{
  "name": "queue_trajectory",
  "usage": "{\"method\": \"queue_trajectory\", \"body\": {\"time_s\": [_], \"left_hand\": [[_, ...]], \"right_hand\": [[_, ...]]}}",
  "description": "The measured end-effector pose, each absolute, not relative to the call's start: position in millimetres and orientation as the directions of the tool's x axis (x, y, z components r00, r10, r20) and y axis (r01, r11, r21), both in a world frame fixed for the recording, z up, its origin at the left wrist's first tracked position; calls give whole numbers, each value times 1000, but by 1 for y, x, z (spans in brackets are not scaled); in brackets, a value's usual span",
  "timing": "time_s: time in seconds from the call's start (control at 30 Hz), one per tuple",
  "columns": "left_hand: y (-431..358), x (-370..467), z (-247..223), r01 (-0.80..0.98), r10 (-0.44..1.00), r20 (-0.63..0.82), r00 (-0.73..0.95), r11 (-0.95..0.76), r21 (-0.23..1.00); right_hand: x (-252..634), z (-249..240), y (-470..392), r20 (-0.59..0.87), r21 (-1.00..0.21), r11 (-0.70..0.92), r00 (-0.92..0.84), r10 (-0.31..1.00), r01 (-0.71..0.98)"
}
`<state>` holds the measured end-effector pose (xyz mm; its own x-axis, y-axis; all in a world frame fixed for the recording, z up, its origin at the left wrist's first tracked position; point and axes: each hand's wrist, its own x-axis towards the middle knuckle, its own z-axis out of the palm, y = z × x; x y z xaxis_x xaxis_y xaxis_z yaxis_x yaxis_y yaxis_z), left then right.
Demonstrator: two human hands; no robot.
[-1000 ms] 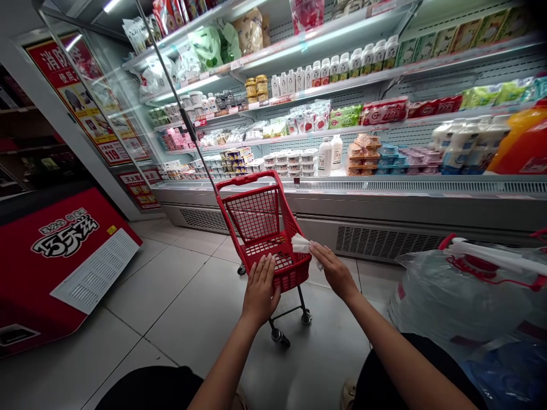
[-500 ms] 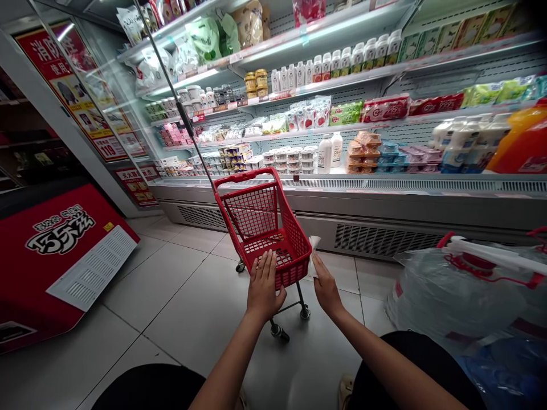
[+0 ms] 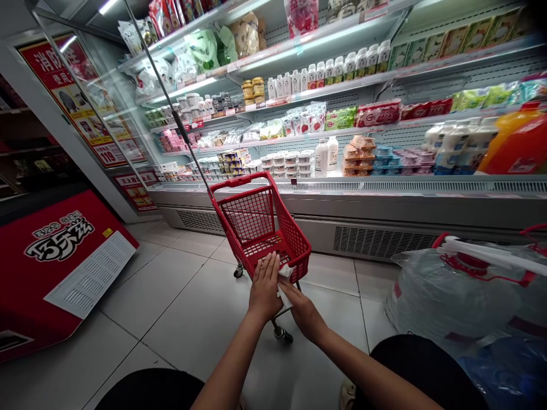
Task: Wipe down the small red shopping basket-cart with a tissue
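Cart: a small red plastic shopping cart with lattice walls (image 3: 294, 228) stands on the pale grey tiled floor (image 3: 192, 319), its low end towards the person, which seems to put that rim within easy reach of both hands.
Left hand: the left hand (image 3: 265, 287) lies on the rim nearest the person, fingers straight, together and uncurled; it probably steadies the cart. Whether the thumb hooks under the rim cannot be told.
Right hand: the right hand (image 3: 305, 313) is just beside the left, its fingers closed on a thin, folded white sheet, paper or cloth (image 3: 286, 273).
White sheet: it lies at the same rim, between the right fingers and the red plastic, apparently held so that the sheet, rather than bare skin, meets the edge.
Wheels: a dark round castor (image 3: 282, 335) shows beneath the near end; since castors roll easily, a bracing palm makes sense.
Pole: a thin dark metal pole (image 3: 183, 128) rises from beside the red handle bar (image 3: 239, 182), perhaps tall so the cart is easily noticed.
Surroundings: a long grey refrigerated display case (image 3: 320, 230) stands behind the cart, its goods facing outwards, presumably for shoppers.
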<state>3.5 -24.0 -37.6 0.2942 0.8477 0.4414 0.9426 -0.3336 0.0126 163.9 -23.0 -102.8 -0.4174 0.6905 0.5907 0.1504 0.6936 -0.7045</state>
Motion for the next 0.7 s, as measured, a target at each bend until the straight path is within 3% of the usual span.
{"method": "queue_trajectory", "body": {"time_s": [0.1, 0.23, 0.3, 0.37, 0.43, 0.53, 0.7], "left_hand": [[-23, 2, -36, 928, 838, 432, 332, -372, 8], [-28, -2, -33, 922, 821, 453, 347, -386, -6], [-31, -3, -32, 922, 818, 458, 348, -387, -9], [-33, -4, -31, 920, 818, 455, 353, -392, -9], [-33, -2, -31, 918, 816, 456, 356, -397, -6], [-31, 3, -34, 917, 810, 468, 353, -399, -2], [-31, 11, -40, 908, 798, 486, 356, -419, 22]], "right_hand": [[170, -85, -13, 520, -841, 538, -375, 767, -66], [208, -65, 16, 258, -921, 247, 1, 966, -301], [232, -58, 30, 234, -914, 276, 170, 957, -298], [250, -53, 40, 348, -909, 393, 261, 900, -142], [256, -53, 44, 538, -843, 524, 188, 821, 126], [240, -62, 38, 688, -601, 673, -151, 710, 431], [190, -78, 15, 702, -265, 792, -453, 549, 550]]}}
